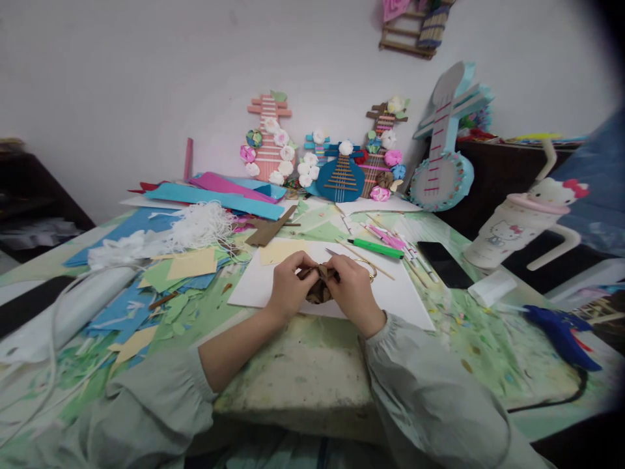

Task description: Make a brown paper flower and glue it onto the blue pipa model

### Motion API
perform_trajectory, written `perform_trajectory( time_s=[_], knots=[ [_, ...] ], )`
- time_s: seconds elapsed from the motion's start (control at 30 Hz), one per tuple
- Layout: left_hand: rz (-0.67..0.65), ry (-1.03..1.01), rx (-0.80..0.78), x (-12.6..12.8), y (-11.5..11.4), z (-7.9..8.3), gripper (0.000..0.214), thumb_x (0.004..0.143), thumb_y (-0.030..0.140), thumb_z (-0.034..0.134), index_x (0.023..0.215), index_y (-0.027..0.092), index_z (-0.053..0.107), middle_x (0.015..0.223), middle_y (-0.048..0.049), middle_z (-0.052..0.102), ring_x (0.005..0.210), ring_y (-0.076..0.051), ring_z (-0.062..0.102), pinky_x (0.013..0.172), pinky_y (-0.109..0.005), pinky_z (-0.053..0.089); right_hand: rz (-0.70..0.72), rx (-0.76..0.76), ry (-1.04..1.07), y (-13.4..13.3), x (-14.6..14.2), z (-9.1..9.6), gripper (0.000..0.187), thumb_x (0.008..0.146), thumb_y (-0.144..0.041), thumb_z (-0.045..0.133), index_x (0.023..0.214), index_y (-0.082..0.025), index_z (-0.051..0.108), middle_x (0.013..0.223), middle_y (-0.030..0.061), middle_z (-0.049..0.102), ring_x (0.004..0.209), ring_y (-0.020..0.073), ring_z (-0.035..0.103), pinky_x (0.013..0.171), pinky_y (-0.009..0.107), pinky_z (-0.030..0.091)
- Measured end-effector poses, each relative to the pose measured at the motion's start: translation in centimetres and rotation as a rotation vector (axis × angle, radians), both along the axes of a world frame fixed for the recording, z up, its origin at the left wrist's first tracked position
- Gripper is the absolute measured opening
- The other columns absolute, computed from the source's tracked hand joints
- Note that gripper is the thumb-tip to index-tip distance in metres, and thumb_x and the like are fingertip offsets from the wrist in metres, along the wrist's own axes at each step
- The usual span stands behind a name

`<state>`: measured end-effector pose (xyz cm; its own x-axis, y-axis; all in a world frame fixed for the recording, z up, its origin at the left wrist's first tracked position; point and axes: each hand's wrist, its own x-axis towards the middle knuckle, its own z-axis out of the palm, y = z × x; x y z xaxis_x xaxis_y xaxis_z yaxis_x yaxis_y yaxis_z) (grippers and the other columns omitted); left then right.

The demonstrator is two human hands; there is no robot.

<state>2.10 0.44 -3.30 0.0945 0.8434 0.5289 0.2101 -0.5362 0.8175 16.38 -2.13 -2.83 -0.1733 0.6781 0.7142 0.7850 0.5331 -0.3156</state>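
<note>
Between my two hands is a crumpled brown paper flower (319, 292), held just above the near part of a white sheet (390, 296). My left hand (293, 283) pinches its left side with fingers bent. On the other side my right hand (354, 283) grips it with thumb and fingertips closed. Scissors (367, 268) with gold handles lie under and beside my right hand, their tip showing past the knuckles. A cream paper piece (283, 251) rests on the sheet beyond my left hand.
Paper scraps (185, 286) and white string (205, 228) cover the left side. To the right are a green marker (375, 248), a phone (444, 264), a tumbler (517, 228) and a blue glue gun (561, 335). Decorated paper instruments (342, 176) stand along the wall.
</note>
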Motion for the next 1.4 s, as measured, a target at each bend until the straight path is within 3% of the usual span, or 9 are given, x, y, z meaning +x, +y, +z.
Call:
perform_trajectory(
  time_s=[0.13, 0.23, 0.3, 0.37, 0.47, 0.7, 0.9, 1.13, 1.4],
  knots=[
    [-0.004, -0.034, -0.046, 0.1, -0.2, 0.0, 0.008, 0.069, 0.011, 0.055, 0.068, 0.018, 0.051, 0.064, 0.0038, 0.053, 0.066, -0.012, 0.052, 0.064, -0.024, 0.041, 0.049, 0.056, -0.047, -0.1, 0.0, 0.2, 0.024, 0.079, -0.002, 0.044, 0.081, -0.020, 0.060, 0.082, 0.0058, 0.065, 0.079, 0.0193, 0.058, 0.069, 0.029, 0.045],
    [0.018, -0.077, -0.051, -0.1, 0.1, -0.1, 0.008, 0.070, 0.012, 0.055, 0.070, 0.018, 0.051, 0.066, 0.0036, 0.052, 0.066, -0.012, 0.052, 0.065, -0.024, 0.042, 0.126, 0.056, 0.079, 0.0, 0.0, 0.5, 0.024, 0.078, -0.006, 0.048, 0.094, -0.020, 0.061, 0.096, 0.0072, 0.067, 0.094, 0.0206, 0.059, 0.082, 0.034, 0.047],
    [0.049, -0.112, -0.052, -0.3, 0.5, -0.3, 0.007, 0.071, 0.014, 0.056, 0.074, 0.018, 0.051, 0.070, 0.0028, 0.053, 0.069, -0.012, 0.054, 0.067, -0.025, 0.043, 0.130, -0.054, 0.226, 0.3, -0.1, 0.5, 0.034, 0.075, -0.012, 0.054, 0.109, -0.019, 0.057, 0.106, 0.0088, 0.065, 0.096, 0.0207, 0.060, 0.082, 0.035, 0.050],
    [0.066, -0.150, -0.063, -0.4, 0.9, -0.4, 0.009, 0.072, 0.017, 0.058, 0.077, 0.019, 0.051, 0.074, 0.0019, 0.055, 0.072, -0.012, 0.055, 0.069, -0.025, 0.045, 0.121, -0.237, 0.360, 0.6, -0.1, 0.4, 0.047, 0.072, -0.015, 0.057, 0.118, -0.019, 0.050, 0.107, 0.0095, 0.065, 0.086, 0.0190, 0.063, 0.073, 0.033, 0.053],
    [0.027, -0.198, -0.094, -0.5, 1.1, -0.3, 0.013, 0.074, 0.021, 0.059, 0.080, 0.019, 0.048, 0.080, 0.0004, 0.056, 0.076, -0.013, 0.057, 0.073, -0.026, 0.047, 0.137, -0.399, 0.463, 0.8, 0.0, 0.0, 0.041, 0.071, -0.013, 0.052, 0.112, -0.019, 0.052, 0.093, 0.0051, 0.067, 0.075, 0.0160, 0.064, 0.063, 0.028, 0.053],
    [-0.150, -0.033, -0.107, -1.0, 1.3, 0.0, 0.031, 0.066, 0.022, 0.069, 0.094, 0.017, 0.056, 0.092, -0.0046, 0.063, 0.088, -0.018, 0.061, 0.081, -0.031, 0.048, 0.154, -0.218, 0.301, 0.4, 0.2, 0.4, 0.033, 0.072, -0.009, 0.050, 0.102, -0.020, 0.057, 0.092, 0.0035, 0.069, 0.079, 0.0164, 0.064, 0.071, 0.029, 0.051],
    [-0.302, -0.135, -0.243, -1.3, 2.2, -0.5, 0.037, 0.062, 0.027, 0.076, 0.094, 0.016, 0.061, 0.091, -0.0061, 0.068, 0.085, -0.019, 0.063, 0.080, -0.033, 0.049, 0.183, -0.183, 0.318, 0.4, 0.4, 0.5, 0.042, 0.067, -0.004, 0.047, 0.104, -0.020, 0.060, 0.096, 0.0037, 0.070, 0.085, 0.0177, 0.065, 0.078, 0.031, 0.051],
    [-0.316, -0.104, -0.241, -1.4, 1.9, -0.1, 0.034, 0.059, 0.020, 0.075, 0.090, 0.016, 0.064, 0.091, -0.0057, 0.069, 0.086, -0.021, 0.064, 0.083, -0.035, 0.050, 0.113, -0.177, 0.277, 0.6, 0.5, 0.3, 0.026, 0.079, -0.013, 0.050, 0.102, -0.021, 0.061, 0.091, 0.0041, 0.071, 0.078, 0.0177, 0.066, 0.075, 0.032, 0.050],
    [-0.300, -0.005, -0.214, -1.2, 1.8, -0.2, 0.034, 0.058, 0.015, 0.068, 0.092, 0.016, 0.068, 0.090, -0.0043, 0.071, 0.087, -0.021, 0.065, 0.081, -0.033, 0.052, -0.017, -0.103, 0.262, 0.5, 0.4, 0.2, 0.015, 0.084, -0.020, 0.050, 0.082, -0.022, 0.064, 0.072, 0.0012, 0.068, 0.064, 0.0165, 0.062, 0.063, 0.027, 0.045]
  ],
)
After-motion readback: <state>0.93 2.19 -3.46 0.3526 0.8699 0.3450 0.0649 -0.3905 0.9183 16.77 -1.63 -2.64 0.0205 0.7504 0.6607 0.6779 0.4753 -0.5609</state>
